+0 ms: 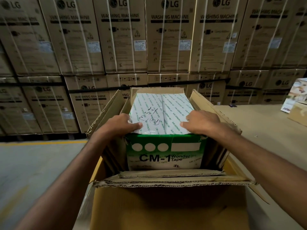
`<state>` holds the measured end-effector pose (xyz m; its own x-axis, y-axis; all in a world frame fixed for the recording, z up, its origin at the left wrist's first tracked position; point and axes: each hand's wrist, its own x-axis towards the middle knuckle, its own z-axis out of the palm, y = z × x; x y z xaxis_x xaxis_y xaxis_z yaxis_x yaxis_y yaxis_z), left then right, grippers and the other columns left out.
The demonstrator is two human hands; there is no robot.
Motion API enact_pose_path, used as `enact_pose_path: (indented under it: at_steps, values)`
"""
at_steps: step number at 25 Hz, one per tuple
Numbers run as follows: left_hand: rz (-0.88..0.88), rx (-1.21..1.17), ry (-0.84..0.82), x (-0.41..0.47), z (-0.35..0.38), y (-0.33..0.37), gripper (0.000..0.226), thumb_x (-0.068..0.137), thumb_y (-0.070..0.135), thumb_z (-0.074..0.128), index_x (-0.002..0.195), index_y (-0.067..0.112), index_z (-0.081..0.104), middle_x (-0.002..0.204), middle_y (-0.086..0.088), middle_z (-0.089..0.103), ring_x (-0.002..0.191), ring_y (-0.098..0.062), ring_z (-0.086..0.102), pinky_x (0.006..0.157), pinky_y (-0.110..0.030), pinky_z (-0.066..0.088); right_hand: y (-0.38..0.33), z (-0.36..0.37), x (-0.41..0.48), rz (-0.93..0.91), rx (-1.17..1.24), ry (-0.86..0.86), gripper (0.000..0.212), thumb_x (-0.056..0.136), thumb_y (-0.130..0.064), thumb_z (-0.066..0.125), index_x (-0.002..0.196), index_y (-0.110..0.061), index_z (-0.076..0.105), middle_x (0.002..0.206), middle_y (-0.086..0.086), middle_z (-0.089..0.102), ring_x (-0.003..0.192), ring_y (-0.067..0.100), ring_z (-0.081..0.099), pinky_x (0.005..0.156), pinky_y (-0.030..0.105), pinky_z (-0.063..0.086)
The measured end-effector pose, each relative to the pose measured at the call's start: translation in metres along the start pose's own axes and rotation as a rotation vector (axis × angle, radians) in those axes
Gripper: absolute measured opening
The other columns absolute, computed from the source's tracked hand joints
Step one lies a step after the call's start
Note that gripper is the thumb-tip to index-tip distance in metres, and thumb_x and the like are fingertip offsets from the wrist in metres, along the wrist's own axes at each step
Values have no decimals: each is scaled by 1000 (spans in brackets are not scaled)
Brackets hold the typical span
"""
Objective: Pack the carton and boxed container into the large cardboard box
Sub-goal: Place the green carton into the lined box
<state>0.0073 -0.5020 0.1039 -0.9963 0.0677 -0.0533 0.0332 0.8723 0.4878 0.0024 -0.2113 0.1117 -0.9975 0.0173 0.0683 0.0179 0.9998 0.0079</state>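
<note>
Carton [163, 113] of CM-1 Wonder Tape is sitting partway down inside the large cardboard box [166, 181] at the centre of the frame, its taped top rising above the flaps. At centre left, the left hand [119, 125] is gripping the near left top corner, with the thumb lying on the top and the fingers curling down the side. At centre right, the right hand [201, 123] is gripping the near right corner the same way.

The fit is looking tight. On the left, loose inner flaps are leaning against the carton's side and could be dragged under it, jamming it crooked. Fingers on either side are risking a pinch against the box walls as it goes lower. On the right, the torn flap could be folding in over the top.

The long axis is running away from the camera toward upper centre, with the green end face towards the viewer, lettering upright and the top facing up.

At the right edge, a printed box [294, 95] is resting on the surface [257, 122], well apart.
</note>
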Motion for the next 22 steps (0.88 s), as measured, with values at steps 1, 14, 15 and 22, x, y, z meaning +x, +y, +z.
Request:
enact_pose_path:
  at_steps: [1, 14, 15, 22]
  values:
    - [2, -2, 12, 0, 1, 0, 71, 87, 69, 63, 129, 12, 60, 115, -3, 70, 99, -20, 66, 85, -35, 54, -2, 1, 0, 6, 0, 2, 42, 98, -62, 49, 107, -23, 61, 91, -2, 61, 82, 18, 59, 66, 32, 41]
    - [300, -64, 113, -30, 1, 4, 88, 82, 88, 40, 129, 18, 66, 117, -6, 72, 97, -20, 70, 83, -49, 60, -78, -3, 9, -25, 917, 63, 29, 92, 5, 45, 79, -7, 67, 81, 12, 65, 78, 32, 59, 71, 50, 52]
    - [316, -59, 132, -32, 0, 4, 95, 78, 90, 42, 139, 20, 60, 124, -5, 70, 99, -19, 70, 82, -47, 61, -82, -9, 9, -9, 1061, 93, 29, 98, 3, 46, 91, -8, 72, 97, 12, 73, 91, 30, 66, 80, 46, 57]
    - [471, -274, 769, -47, -17, 1, 65, 91, 48, 68, 148, 24, 47, 122, 3, 73, 89, -5, 73, 68, -32, 64, -132, -24, 4, -403, 1231, -88, 44, 107, 2, 40, 137, -20, 64, 125, -2, 70, 114, 15, 65, 92, 31, 54]
